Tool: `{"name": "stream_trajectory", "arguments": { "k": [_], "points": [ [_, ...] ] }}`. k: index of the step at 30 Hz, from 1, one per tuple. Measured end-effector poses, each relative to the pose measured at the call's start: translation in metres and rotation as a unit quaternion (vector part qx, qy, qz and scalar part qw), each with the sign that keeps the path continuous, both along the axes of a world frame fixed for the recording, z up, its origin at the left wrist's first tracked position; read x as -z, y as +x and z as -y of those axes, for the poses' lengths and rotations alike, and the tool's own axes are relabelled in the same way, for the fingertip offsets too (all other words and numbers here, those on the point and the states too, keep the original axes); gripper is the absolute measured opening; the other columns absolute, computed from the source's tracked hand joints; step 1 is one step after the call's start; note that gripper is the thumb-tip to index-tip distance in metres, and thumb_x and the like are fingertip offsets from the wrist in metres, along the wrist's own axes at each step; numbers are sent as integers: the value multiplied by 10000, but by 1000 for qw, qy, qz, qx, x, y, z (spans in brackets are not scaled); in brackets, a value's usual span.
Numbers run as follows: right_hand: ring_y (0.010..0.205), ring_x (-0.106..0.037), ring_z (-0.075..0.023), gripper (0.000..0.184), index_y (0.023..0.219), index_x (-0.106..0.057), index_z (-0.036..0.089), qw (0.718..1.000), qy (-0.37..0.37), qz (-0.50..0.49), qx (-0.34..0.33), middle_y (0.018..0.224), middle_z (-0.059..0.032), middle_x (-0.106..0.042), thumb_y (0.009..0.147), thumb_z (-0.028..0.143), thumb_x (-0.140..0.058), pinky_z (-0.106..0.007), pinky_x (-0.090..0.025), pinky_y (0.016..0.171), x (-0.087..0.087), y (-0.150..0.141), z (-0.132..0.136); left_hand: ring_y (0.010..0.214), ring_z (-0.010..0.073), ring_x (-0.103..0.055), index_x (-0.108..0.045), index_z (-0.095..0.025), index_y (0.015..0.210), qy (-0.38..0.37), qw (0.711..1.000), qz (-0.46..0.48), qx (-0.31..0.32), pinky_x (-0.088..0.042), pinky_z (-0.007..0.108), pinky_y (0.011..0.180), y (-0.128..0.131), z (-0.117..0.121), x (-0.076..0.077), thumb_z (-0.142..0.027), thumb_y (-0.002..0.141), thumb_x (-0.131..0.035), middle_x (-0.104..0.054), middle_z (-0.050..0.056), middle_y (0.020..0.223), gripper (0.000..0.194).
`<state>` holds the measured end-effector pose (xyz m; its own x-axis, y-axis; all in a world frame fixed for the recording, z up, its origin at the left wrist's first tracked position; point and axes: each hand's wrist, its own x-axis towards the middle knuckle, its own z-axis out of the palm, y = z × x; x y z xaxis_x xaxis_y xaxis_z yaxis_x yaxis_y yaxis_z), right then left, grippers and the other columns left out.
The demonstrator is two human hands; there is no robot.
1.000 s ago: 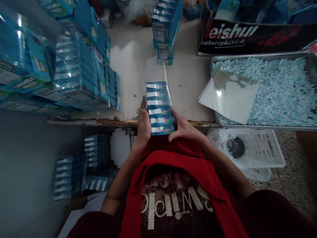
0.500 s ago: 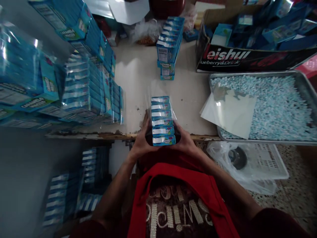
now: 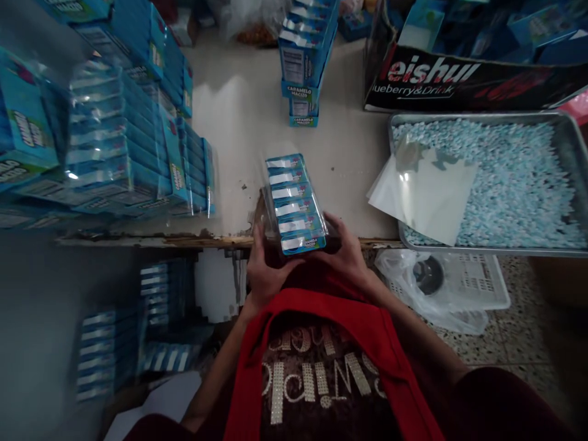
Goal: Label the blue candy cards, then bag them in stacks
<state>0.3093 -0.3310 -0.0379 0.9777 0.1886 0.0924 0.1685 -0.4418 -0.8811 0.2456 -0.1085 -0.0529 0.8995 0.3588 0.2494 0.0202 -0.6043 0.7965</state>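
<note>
A pack of small blue candy boxes [image 3: 296, 205], several in a row in clear plastic film, sits tilted at the table's front edge. My left hand [image 3: 269, 269] cups its near left side, fingers along the loose film and thumb at the near end. On the near right side, my right hand [image 3: 342, 251] grips the pack, its fingertips at the film and the thumb by the near end. The undersides of the fingers are hidden.
Wrapped blue box packs [image 3: 124, 141] are stacked at left; another stack [image 3: 303, 61] stands farther back. At right are a metal tray [image 3: 394, 131] of pale blue candies with white sheets [image 3: 427, 190] and a black carton [image 3: 422, 79]. A white crate [image 3: 482, 282] sits below.
The pack has turned, its far end swinging left. My left hand has loosened a little along its side. The camera view has shifted, bringing the table items higher in the picture.
</note>
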Motion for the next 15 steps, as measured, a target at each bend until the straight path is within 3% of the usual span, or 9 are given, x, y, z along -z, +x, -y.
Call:
{"name": "stream_trajectory", "arguments": {
  "k": [1,3,5,7,12,15],
  "points": [
    [1353,-710,-349,847,1572,-584,251,999,23,-12,-27,1522,-136,-710,812,454,-897,-539,-564,1175,-1,1,0,1316,361,-747,-408,-189,1717,-20,999,-30,17,-618,468,1123,2,2,-3,-534,748,-979,-775,154,1405,1176],
    [1336,-727,-347,760,1578,-598,265,997,46,-33,-55,1507,-110,-727,875,420,-841,-544,-566,1179,-2,1,-3,1272,336,-771,-490,-220,1672,-65,994,-75,49,-639,452,1075,5,6,-8,-532,859,-887,-802,119,1355,957],
    [1302,-749,-358,598,1474,-696,276,998,42,-34,-36,1400,-71,-792,906,418,-814,-562,-565,1187,-2,-1,-7,1206,316,-796,-624,-228,1565,-88,992,-77,54,-642,442,1059,5,10,-13,-509,943,-796,-834,98,1266,704],
    [1279,-766,-368,452,1336,-779,292,999,30,-16,-6,1258,-35,-843,905,420,-821,-579,-540,1226,0,-3,-10,1182,315,-801,-705,-221,1475,-76,994,-65,41,-627,441,1081,4,13,-16,-488,952,-781,-844,100,1220,592],
    [1192,-808,-363,315,1158,-833,322,999,7,13,33,935,28,-855,866,439,-860,-597,-462,1318,13,-5,-14,1114,306,-818,-767,-213,1392,-47,998,-49,20,-646,419,1036,2,15,-14,-445,953,-771,-860,94,1129,497],
    [1109,-829,-348,350,1179,-815,318,999,-11,33,31,926,45,-847,866,466,-864,-605,-388,1372,17,-6,-12,1142,317,-809,-730,-217,1448,-58,997,-45,12,-644,444,1052,1,14,-9,-484,954,-774,-843,108,1221,563]
  ]
}}
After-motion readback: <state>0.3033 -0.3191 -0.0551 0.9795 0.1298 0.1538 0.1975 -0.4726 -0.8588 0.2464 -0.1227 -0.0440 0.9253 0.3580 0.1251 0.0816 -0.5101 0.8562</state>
